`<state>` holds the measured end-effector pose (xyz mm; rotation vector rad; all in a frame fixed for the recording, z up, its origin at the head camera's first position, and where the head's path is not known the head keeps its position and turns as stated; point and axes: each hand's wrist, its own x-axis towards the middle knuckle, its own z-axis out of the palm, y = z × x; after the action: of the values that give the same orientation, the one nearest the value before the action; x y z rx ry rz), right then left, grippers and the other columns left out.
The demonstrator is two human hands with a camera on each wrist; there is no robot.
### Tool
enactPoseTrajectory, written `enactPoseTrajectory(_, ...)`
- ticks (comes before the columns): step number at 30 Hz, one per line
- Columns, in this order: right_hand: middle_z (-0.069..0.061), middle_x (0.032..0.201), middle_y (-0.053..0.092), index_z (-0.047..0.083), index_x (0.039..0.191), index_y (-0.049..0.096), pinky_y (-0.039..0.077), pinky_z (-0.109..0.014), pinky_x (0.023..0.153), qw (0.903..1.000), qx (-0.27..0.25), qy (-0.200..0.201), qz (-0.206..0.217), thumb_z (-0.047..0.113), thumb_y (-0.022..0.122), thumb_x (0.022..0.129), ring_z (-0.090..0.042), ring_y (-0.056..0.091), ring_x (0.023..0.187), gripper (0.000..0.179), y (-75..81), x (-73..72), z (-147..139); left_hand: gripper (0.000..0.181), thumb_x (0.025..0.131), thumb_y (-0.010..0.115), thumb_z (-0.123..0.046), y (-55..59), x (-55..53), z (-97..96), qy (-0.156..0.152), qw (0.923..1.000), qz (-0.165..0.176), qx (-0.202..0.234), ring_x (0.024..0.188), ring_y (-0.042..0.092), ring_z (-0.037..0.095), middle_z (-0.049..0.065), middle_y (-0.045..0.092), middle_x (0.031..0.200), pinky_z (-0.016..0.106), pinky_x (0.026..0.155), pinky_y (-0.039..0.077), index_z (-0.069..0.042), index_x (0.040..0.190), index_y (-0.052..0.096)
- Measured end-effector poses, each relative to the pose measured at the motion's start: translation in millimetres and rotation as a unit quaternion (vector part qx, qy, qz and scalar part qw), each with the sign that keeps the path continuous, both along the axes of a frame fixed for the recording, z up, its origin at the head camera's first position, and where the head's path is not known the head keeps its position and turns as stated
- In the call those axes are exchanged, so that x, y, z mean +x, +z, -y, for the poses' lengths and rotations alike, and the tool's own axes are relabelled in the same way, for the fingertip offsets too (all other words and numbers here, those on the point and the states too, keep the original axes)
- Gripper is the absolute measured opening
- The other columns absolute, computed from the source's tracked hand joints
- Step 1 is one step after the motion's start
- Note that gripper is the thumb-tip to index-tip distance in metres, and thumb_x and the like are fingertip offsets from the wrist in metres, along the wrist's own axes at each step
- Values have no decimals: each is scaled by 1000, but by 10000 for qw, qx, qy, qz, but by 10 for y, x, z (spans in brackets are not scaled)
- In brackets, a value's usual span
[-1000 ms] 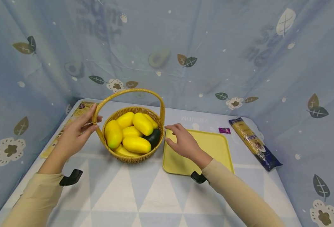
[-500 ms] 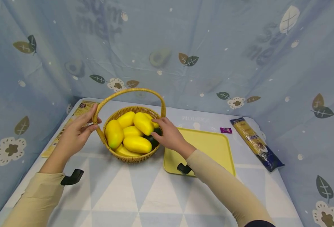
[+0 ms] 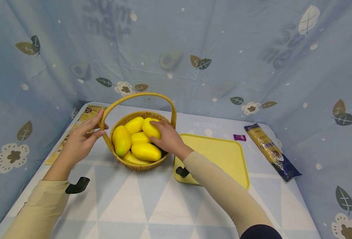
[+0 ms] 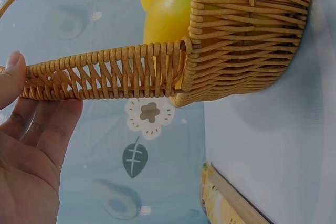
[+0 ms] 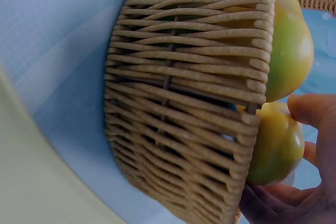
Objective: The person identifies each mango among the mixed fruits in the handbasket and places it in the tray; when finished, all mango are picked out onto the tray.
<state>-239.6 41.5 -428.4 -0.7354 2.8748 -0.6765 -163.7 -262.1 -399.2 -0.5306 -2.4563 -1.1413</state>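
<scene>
While the left hand (image 3: pixel 81 137) steadies the handle (image 3: pixel 138 94), the right hand (image 3: pixel 170 136) lies across the mango (image 3: pixel 149 128)

As the head view has it, the mango sits on top of the pile, in the far right part of the wicker basket (image 3: pixel 140 167); its long axis seems to slant from far left to near right, the near-right end hidden by the right hand; this hand is much the nearer, on the fruit's right side, and passes on the near side of the handle's right foot.

Right wrist view: thumb against one side of the fruit, fingers curled about the other, just above the rim (image 5: pixel 265 66); I read it as a grip, firmness cannot be told.

Left hand pinches the handle's left side, above the rim, thumb on one face, fingers on the other; from there the mango lies to the right, with other yellow fruit (image 3: pixel 121 141) between; yellow tray (image 3: pixel 218 156) just right of the basket, partly under the right sleeve (image 3: pixel 223 189).
</scene>
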Motion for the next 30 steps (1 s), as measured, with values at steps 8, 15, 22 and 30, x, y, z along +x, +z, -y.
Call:
enactPoseTrajectory(8,-10,153,46,24,158,39,44,-44,112,10000,33,24,-23,38,62,102,-28,50,134,62,-6,-28,20,80,94,65,10,2,-4,-22,14,10000,60,65,104,54,-13,13,68,113,2,89,43,-27,159,36)
enactPoseTrajectory(15,-10,150,48,26,156,42,46,-46,110,9999,12,91,-146,35,62,101,-29,51,132,59,13,-4,-10,80,93,65,10,8,-4,-25,31,9999,59,109,103,54,-13,14,69,111,2,89,43,-26,158,37)
enactPoseTrajectory(22,-9,149,50,26,155,44,45,-45,110,9993,-162,248,-236,33,62,99,-28,50,133,60,80,102,-75,80,93,65,12,-6,4,-32,95,9997,35,202,102,55,-14,15,69,110,3,89,44,-28,157,39)
enactPoseTrajectory(30,-7,152,48,27,155,45,43,-46,112,9984,-452,272,-201,34,63,99,-27,47,136,59,173,284,-297,79,89,67,16,-44,7,-39,192,9987,-248,393,102,56,-12,16,69,110,5,89,46,-21,155,45)
